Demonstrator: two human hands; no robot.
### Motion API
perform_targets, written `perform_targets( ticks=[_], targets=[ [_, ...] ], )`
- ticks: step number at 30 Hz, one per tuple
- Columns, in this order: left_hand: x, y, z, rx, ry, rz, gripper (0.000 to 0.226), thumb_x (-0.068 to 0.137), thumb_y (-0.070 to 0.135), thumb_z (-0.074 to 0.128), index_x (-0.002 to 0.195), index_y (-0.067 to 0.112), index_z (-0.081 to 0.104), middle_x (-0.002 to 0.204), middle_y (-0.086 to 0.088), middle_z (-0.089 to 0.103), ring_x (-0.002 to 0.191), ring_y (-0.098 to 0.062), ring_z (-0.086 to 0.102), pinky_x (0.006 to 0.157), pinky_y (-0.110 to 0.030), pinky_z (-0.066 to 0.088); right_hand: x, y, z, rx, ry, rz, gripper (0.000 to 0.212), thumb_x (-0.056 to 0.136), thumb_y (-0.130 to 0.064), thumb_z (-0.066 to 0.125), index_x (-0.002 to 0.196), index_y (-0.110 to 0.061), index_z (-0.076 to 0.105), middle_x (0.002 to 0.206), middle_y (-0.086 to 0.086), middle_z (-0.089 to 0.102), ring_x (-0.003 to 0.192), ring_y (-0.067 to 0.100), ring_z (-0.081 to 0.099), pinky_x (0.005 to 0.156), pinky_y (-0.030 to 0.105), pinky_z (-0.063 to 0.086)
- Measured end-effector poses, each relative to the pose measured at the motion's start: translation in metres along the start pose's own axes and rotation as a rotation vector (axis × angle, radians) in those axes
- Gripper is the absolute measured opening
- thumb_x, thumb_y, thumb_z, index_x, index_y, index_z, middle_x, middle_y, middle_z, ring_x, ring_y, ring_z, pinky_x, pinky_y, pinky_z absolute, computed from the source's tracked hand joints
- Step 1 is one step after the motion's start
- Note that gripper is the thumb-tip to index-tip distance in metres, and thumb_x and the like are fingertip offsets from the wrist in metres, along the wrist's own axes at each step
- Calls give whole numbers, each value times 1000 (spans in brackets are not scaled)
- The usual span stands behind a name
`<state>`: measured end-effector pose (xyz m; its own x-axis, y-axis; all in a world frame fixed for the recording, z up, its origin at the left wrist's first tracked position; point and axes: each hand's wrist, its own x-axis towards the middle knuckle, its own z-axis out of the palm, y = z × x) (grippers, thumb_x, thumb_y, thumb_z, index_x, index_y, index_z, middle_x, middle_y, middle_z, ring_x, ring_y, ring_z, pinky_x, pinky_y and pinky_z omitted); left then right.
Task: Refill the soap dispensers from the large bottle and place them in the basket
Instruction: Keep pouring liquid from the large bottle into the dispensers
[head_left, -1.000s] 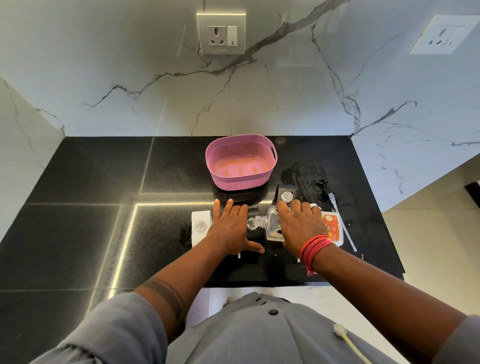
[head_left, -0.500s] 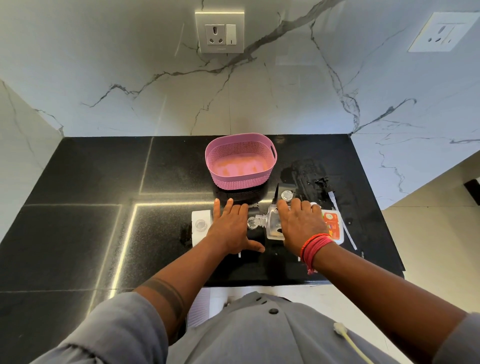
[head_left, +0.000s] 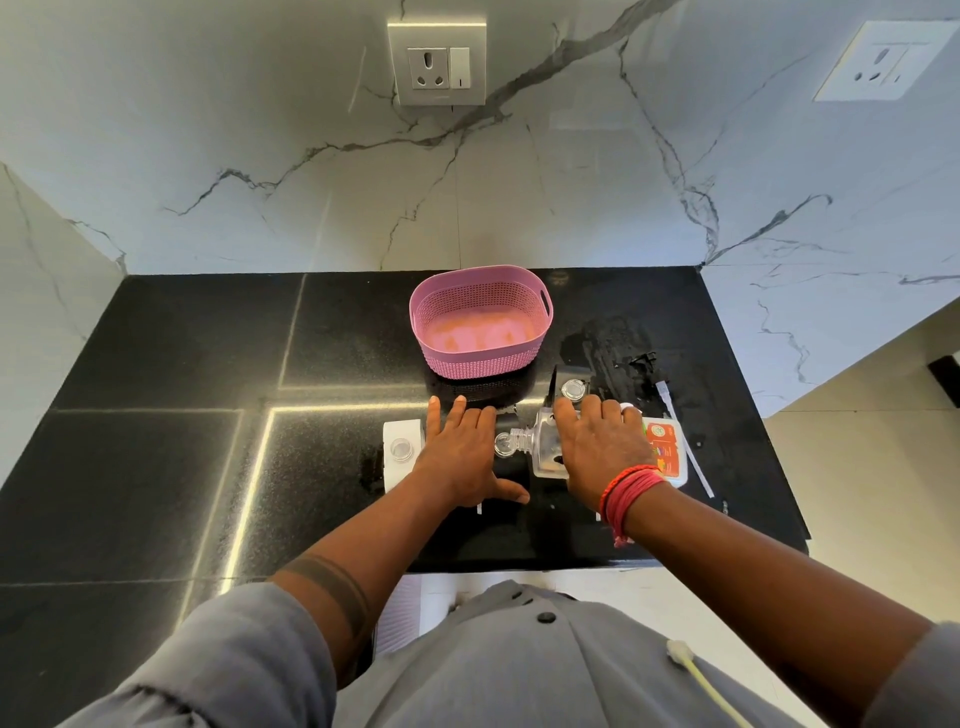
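A large clear bottle (head_left: 543, 449) with an orange label (head_left: 664, 449) lies on its side on the black counter (head_left: 156, 415), its open neck pointing left. My right hand (head_left: 597, 447) rests flat on top of it, fingers straight. My left hand (head_left: 462, 452) lies flat on the counter just left of the bottle's neck. A white dispenser (head_left: 400, 449) with an open mouth stands at my left hand's outer side. A black dispenser (head_left: 571, 387) with an open mouth stands behind my right fingertips. The pink basket (head_left: 418, 317) sits empty behind both hands.
A white dip tube (head_left: 683, 441) lies at the right of the bottle, and a black pump part (head_left: 643, 358) lies on a wet patch behind it. Marble walls close the back and left. The counter's front edge is near my body, and its right edge drops to the floor.
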<state>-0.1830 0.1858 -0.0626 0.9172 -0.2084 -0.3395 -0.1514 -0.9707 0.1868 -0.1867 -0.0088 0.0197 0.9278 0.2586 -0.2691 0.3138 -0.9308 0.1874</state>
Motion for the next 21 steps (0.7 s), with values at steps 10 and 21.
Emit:
perform_targets(
  ticks=[10,21],
  targets=[
    [2,-1,4,4,10,-6,143,58,100,57,161,12,14,168,-10,27,160,-34,2,119,-61,-22,0,-2,-2,-16,-13,6,55,98,-29,55,147,-17,33,132,17,54,119,35,55,103,51,44],
    [2,-1,5,7,17,-4,143,58,101,56,162,12,14,168,-10,26,160,-34,2,120,-62,-21,-1,-2,-4,-13,-14,8,53,99,-29,54,146,-17,33,132,17,54,120,35,55,104,51,45]
  ],
)
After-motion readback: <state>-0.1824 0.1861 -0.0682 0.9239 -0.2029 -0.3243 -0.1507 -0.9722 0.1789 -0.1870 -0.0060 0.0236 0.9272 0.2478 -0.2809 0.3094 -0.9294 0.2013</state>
